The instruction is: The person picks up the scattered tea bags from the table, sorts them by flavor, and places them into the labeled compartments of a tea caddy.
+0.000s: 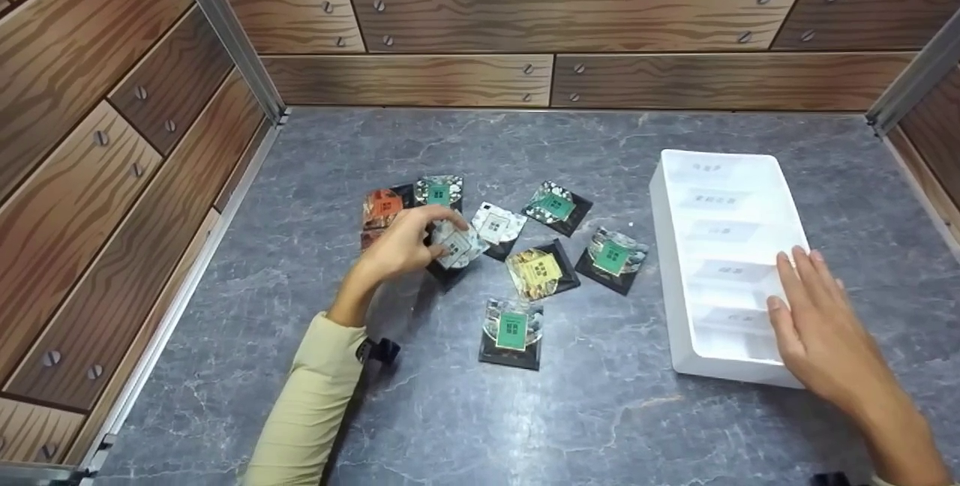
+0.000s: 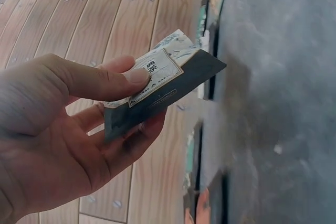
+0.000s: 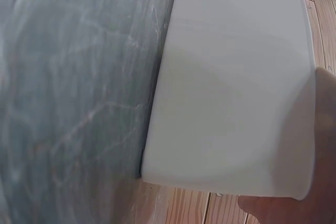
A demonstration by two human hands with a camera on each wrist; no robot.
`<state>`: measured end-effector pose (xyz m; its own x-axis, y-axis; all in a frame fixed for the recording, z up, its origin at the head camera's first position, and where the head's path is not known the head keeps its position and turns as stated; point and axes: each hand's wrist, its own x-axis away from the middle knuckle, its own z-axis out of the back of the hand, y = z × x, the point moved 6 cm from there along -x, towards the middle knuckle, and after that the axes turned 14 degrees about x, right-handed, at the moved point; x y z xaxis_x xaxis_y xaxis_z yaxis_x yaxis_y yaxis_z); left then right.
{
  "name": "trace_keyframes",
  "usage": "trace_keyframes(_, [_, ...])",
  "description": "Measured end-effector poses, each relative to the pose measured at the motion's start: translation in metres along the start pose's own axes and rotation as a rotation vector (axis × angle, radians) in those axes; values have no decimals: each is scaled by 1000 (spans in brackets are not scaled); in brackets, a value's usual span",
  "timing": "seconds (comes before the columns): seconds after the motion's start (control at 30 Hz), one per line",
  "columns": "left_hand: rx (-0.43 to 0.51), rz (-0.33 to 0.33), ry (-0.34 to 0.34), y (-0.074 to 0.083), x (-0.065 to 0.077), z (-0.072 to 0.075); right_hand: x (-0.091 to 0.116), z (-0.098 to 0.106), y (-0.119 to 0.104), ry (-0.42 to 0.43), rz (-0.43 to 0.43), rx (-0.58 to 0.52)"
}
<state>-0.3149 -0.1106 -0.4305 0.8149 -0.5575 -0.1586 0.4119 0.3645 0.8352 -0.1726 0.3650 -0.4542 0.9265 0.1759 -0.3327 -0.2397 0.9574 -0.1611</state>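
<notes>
Pinched in the left hand (image 1: 405,244), thumb flat on the printed face and fingers behind, it's the pale-labelled sachet (image 2: 157,72), tilted, well out to the left of the white box (image 1: 673,283) and roughly level with that box's middle compartments! It looks a featherweight, a thin packet, bendy rather than rigid, probably with a slick finish that could slide under the thumb; whatever is inside may crush, so a light pinch across front and back, near an edge, seems the best hold. And which way does it face? Printed side to the thumb, pale end pointing away from the person, dark band on the near side; the outline looks close to square, so which axis is the longer, I can't tell. Between it and the box lie another pale sachet (image 1: 496,223), the yellow-labelled sachet (image 1: 541,268) and a green-labelled sachet (image 1: 613,255), that one just beside the box's left wall. Over on the box's right rim rests the right hand (image 1: 832,336), fingers straight, clamped on nothing
</notes>
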Motion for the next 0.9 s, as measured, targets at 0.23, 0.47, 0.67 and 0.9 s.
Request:
trace_keyframes(0.23, [14,-22,29,14,-12,2,1,0,0,-4,-8,8])
trace_keyframes(0.47, [42,-66,86,26,-23,6,1,0,0,-8,-1,12])
trace_keyframes(0.67, [88,-138,129,44,-32,5,1,0,1,-9,1,12])
trace_keyframes(0.9, [128,-207,178,61,-39,-2,-1,0,1,-17,2,16])
